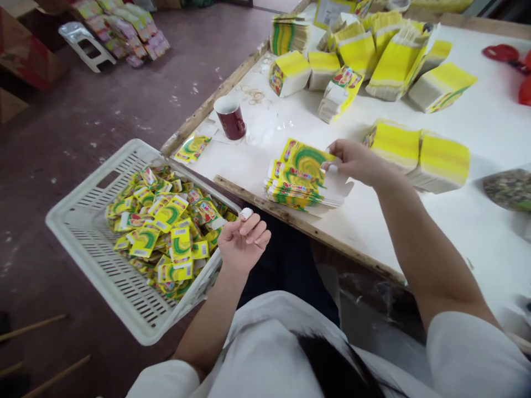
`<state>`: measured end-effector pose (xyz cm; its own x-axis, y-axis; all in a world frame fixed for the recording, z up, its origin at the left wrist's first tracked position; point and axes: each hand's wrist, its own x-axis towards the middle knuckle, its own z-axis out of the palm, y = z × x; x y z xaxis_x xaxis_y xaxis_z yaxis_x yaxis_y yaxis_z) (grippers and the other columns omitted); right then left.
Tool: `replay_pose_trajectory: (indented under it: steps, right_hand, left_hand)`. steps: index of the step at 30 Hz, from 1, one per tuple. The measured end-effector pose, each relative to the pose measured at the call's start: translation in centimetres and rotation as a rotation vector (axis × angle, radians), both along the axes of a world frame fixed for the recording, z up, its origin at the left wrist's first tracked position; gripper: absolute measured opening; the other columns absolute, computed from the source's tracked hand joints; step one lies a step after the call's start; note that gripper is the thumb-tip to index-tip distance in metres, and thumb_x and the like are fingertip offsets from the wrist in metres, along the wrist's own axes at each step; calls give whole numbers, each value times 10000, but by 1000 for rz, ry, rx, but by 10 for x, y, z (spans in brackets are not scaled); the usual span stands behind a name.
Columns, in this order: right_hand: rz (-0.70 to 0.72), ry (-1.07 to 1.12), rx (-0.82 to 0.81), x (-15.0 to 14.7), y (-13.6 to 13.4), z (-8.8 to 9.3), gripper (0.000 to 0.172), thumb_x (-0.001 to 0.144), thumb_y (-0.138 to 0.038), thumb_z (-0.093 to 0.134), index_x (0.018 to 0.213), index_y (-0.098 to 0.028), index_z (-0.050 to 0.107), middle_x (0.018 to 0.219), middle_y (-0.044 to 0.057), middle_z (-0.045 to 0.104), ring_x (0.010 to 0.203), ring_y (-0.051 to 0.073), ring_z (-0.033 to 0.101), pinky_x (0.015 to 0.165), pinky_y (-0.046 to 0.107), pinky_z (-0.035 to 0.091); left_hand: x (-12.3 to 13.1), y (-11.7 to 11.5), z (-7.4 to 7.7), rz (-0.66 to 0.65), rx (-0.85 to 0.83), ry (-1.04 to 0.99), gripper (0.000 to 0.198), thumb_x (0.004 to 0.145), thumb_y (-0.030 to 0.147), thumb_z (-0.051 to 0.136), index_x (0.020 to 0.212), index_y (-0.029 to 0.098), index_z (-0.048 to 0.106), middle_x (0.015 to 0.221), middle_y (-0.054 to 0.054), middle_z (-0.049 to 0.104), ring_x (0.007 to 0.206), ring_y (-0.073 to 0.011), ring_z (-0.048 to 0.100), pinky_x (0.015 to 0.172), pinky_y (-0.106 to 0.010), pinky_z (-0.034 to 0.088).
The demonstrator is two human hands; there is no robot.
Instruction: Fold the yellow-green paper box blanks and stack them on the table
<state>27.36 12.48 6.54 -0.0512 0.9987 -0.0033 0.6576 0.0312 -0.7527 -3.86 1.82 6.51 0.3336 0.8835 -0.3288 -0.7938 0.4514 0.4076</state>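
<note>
My right hand (pixel 350 161), with white wrapping on its fingertips, pinches the edge of a flat yellow-and-green printed carton (pixel 305 160). Beneath it a fanned stack of matching flat cartons (pixel 290 190) lies at the table's near edge. Lower and to the left, my left hand (pixel 244 240) is held palm up, fingers loosely curled and one tip wrapped in white. Nothing shows in its grasp. Beside it, at the right rim of a white plastic crate (pixel 83 237), are many small yellow-green packets (pixel 166 232); one with a white end (pixel 209 213) lies closest to the fingers.
A dark red mug (pixel 230 117) and loose rubber bands (pixel 253 95) are on the white table. Carton bundles (pixel 396 145) stand right of my hand, with more yellow bundles (pixel 357 52) behind. A white stool (pixel 85 44) and cardboard boxes (pixel 25 50) are on the floor.
</note>
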Motion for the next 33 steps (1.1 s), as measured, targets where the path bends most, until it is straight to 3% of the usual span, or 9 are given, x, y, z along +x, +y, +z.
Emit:
replay_pose_trajectory:
  steps: [2,6,13,17,20,24,27,30,33]
  right_hand:
    - [36,-98,-21,-9,-1,-8,276,714,-378,737,900,-207,625,692,10,606,616,186,555,558,329,470]
    - [78,-202,4,-13,-1,-11,373,707,-359,716,1034,-183,677,954,98,710,847,277,653,756,438,545]
    - [193,-133,-9,-10,5,-5,508,778,-419,709,1218,-173,651,1254,141,690,1117,321,651,955,497,550]
    - [229,-152,-32,-18,14,-4,612,834,-475,661,1359,-171,585,1362,137,647,1221,322,620,1032,483,523]
    - [267,-218,-80,-30,21,-1,665,857,-490,623,1423,-151,538,1435,147,599,1273,331,595,1056,474,503]
    - [350,-344,-164,-48,22,9,587,885,-505,578,1376,-184,595,1386,123,643,1252,348,608,1032,481,493]
    - [445,-384,-259,-63,18,16,527,892,-480,579,1334,-197,627,1284,115,704,1159,329,657,972,444,512]
    - [456,-396,-292,-72,14,19,562,891,-465,586,1377,-183,584,1318,138,682,1161,326,652,962,434,510]
    - [437,-367,-237,-72,10,17,576,879,-444,598,1387,-174,568,1351,146,658,1185,335,633,985,455,496]
  left_hand:
    - [0,1,-1,-6,4,27,315,715,242,689,706,225,375,575,85,199,456,-88,161,455,-256,251]
    - [1,2,-5,-28,2,36,378,687,260,695,678,232,318,563,90,164,450,-89,147,453,-267,232]
    - [5,5,-10,-67,10,38,400,646,250,698,662,229,299,549,94,145,437,-78,169,436,-245,245]
    - [9,7,-18,-104,53,69,311,620,240,705,674,211,400,584,54,360,489,-89,375,484,-245,352]
    - [16,12,-28,-145,88,171,226,637,277,715,778,207,552,770,-17,600,676,-150,585,583,-274,458]
    - [31,20,-40,-194,130,250,314,667,298,699,965,213,649,1118,-84,706,1053,-243,654,797,-330,531]
    - [41,26,-45,-191,169,271,341,681,291,675,1015,224,652,1185,-80,703,1231,-271,595,928,-372,516]
    - [44,28,-45,-181,182,257,341,673,279,690,1007,220,660,1148,-70,713,1239,-266,594,945,-366,519]
    - [42,24,-45,-184,149,260,336,677,283,739,998,212,667,1114,-64,722,1087,-229,663,861,-323,550]
